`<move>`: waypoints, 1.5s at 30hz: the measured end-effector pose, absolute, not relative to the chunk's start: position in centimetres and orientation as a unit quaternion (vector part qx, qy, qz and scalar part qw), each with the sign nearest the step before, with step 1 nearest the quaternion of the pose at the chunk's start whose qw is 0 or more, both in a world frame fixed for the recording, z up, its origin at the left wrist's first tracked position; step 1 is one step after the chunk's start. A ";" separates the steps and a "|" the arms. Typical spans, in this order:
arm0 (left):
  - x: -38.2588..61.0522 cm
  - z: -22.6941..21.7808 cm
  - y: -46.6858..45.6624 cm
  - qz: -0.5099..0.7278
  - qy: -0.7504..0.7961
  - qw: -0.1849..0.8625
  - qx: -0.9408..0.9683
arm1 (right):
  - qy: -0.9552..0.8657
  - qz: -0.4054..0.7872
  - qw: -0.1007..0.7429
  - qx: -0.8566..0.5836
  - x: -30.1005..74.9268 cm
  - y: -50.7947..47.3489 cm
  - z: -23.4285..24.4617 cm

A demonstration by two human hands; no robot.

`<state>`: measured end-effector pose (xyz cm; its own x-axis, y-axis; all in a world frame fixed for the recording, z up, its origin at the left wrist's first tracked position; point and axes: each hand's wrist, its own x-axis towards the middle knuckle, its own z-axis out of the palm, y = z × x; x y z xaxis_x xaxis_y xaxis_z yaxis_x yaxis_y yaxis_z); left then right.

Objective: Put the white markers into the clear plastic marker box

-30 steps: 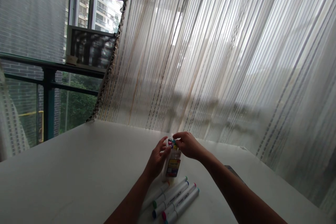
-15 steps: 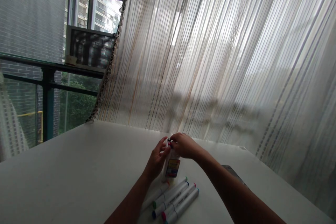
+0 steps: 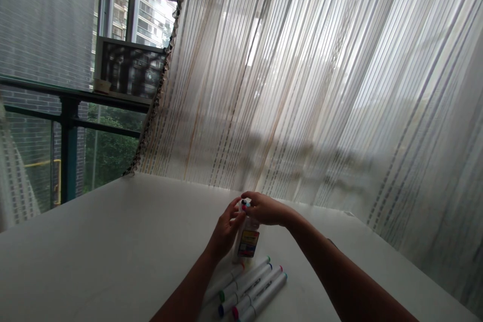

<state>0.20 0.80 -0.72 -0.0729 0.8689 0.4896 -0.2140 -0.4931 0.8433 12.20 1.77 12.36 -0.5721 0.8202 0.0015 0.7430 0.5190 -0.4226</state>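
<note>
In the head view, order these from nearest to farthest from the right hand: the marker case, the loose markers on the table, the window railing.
1. marker case: under the right hand, touching.
2. loose markers: on the table, nearer the camera.
3. window railing: far left.

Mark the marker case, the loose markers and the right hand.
marker case point(image 3: 248, 243), head view, on its label.
loose markers point(image 3: 252, 287), head view, on a barrel mid-row.
right hand point(image 3: 267, 210), head view, back of hand.

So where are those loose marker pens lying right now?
The loose marker pens lie side by side on the white table, low in the head view, just in front of the upright marker case that both hands hold.
</note>
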 end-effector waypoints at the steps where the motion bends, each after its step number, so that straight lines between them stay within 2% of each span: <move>1: 0.2 -0.7 0.8 0.669 0.301 0.403 0.548 | -0.865 0.193 0.101 -0.452 12.2 1.9 12.3; 17: 0.2 -0.7 1.0 0.659 0.300 0.404 0.560 | -0.888 0.190 0.136 -0.396 13.3 2.0 12.6; 36: 0.1 -0.9 1.1 0.652 0.306 0.397 0.568 | -0.905 0.170 0.125 -0.370 13.8 1.7 12.8; 45: 0.1 -0.8 1.1 0.650 0.307 0.398 0.570 | -0.921 0.063 0.091 -0.374 14.2 0.6 13.7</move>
